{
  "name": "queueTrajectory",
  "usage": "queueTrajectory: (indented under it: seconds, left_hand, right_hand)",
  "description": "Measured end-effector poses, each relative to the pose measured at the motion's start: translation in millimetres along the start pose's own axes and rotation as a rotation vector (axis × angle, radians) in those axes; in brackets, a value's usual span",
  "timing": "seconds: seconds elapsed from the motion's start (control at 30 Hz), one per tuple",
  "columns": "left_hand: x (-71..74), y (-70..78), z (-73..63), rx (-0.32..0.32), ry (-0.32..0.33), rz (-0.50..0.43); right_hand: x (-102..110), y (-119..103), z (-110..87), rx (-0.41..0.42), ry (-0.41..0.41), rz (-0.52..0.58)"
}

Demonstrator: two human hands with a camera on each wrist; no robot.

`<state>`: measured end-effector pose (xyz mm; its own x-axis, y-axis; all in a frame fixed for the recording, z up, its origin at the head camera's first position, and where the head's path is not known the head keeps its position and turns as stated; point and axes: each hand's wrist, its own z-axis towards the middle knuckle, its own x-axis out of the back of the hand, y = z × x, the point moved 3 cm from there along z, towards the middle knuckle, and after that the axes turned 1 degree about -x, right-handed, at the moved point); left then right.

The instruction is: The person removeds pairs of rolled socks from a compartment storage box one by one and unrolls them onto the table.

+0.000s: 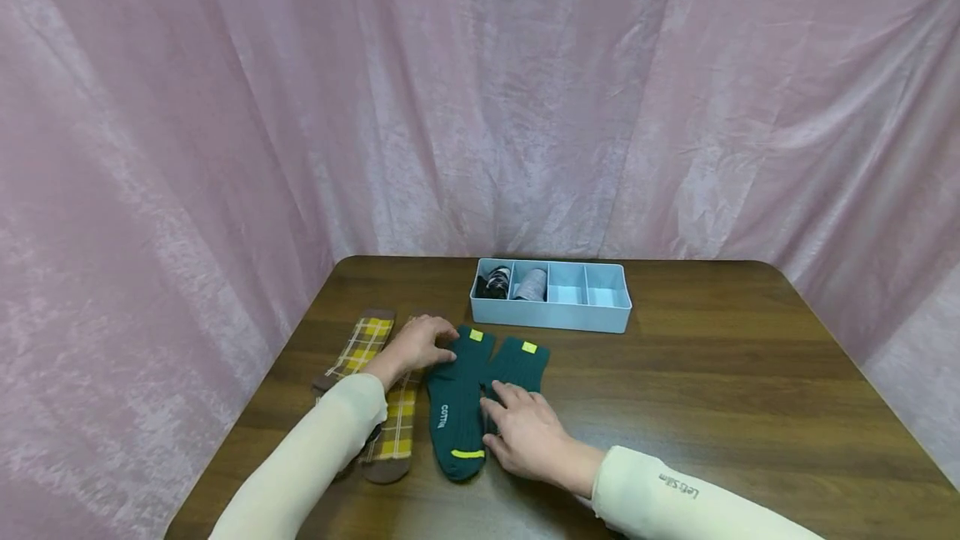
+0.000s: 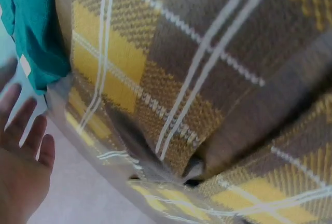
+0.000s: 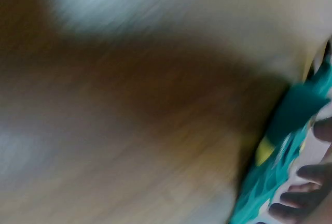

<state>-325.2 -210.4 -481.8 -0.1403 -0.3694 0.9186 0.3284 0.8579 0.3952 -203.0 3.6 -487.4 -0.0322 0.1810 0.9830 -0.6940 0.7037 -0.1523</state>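
Two dark green socks lie side by side on the table. The left green sock (image 1: 457, 394) is flat, with a yellow toe stripe and white lettering. My left hand (image 1: 420, 342) is at its cuff, fingers loosely spread in the left wrist view. Over the lower part of the right green sock (image 1: 519, 365) my right hand (image 1: 528, 433) rests with relaxed fingers, hiding the foot. Left of these lie brown-and-yellow plaid socks (image 1: 401, 419), partly under my left forearm; their plaid knit (image 2: 171, 68) fills the left wrist view.
A light blue divided box (image 1: 551, 317) stands toward the table's back edge. A dark patterned rolled sock (image 1: 497, 280) sits in its leftmost compartment, a grey rolled one (image 1: 532, 284) in the second. Bare wooden table (image 1: 720, 390) extends to the right. Pink curtains (image 1: 480, 107) hang behind.
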Motion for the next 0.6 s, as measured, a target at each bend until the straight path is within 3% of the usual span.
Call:
queueTrajectory:
  seconds: [0.1,0.2,0.43,0.6]
  left_hand:
    - [-3.3,5.9,-1.9,-0.083,-0.126,0.075]
    - [-8.0,8.6,-4.0,-0.103,-0.201,0.144]
    - [-10.7,8.7,-3.3,-0.092,-0.183,0.193]
    - [-9.6,7.9,-4.6,-0.069,-0.183,0.127]
  right_hand:
    - [-3.7,18.2,-3.1,-0.105,-0.148,0.014]
    - [-6.8,28.9,-4.7,-0.117,-0.239,0.038]
    - [-7.6,37.9,-0.5,-0.107,-0.268,0.041]
    - [-4.9,39.3,0.3,-0.093,-0.244,0.071]
